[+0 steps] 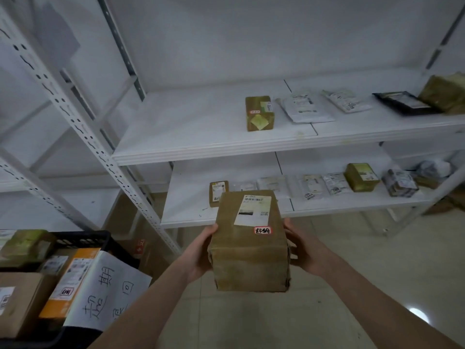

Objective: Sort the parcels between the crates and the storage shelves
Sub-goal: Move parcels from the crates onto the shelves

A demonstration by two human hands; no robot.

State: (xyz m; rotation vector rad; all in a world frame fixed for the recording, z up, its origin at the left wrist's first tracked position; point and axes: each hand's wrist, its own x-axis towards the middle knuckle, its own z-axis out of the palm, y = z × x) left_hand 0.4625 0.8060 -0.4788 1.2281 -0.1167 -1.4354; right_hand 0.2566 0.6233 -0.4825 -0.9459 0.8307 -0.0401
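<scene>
white storage shelves (226, 147) fill the view, with small parcels laid along the upper and lower boards. a black crate (83, 239) of boxes, fronted by a handwritten paper sign (110, 290), is seen at lower left. a taped brown parcel (249, 248) is held in the air before the lower board, clasped between the left hand (201, 255) and the right hand (304, 250), each pressed flat against a side.

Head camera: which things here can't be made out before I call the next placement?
- Held box: label print too small; underside hidden.
- Left hand and right hand: fingers behind the box.
- Black crate: cut off by the left edge.
- Paper sign: lower characters hidden behind the forearm.
- Shelf parcels far right: cropped, blurred.
</scene>
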